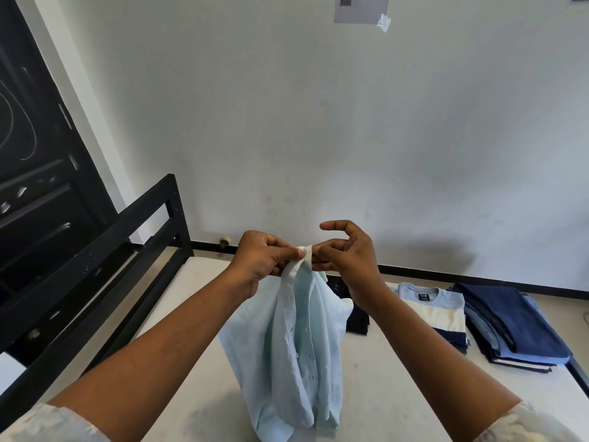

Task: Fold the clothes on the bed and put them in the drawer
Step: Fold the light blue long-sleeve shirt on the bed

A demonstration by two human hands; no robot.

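1. A black door (38, 154) fills the far left. The black bed frame (127, 244) runs diagonally beside it.
2. The pale mattress (191, 314) spreads from the frame across to the right, with a white wall behind it.
3. The left hand (261, 256) is raised over the middle of the bed. Its thumb and curled fingers pinch the top edge of a light blue shirt (296, 339).
4. The shirt hangs down from that pinched edge in loose vertical folds, its button strip facing the camera. Its lower part bunches on the near part of the mattress.
5. The right hand (347, 260) is just beside the left and grips the same top edge between its thumb and lower fingers. The index finger is lifted and curved, clear of the cloth.
6. A dark folded garment (358, 320) lies on the bed behind the shirt, partly hidden by it.
7. To its right lies a folded striped T-shirt (433, 314) in blue, cream and navy.
8. Far right sits a stack of folded blue clothes (510, 323), navy on top.
9. A grey paper (361, 8) is taped high on the wall.
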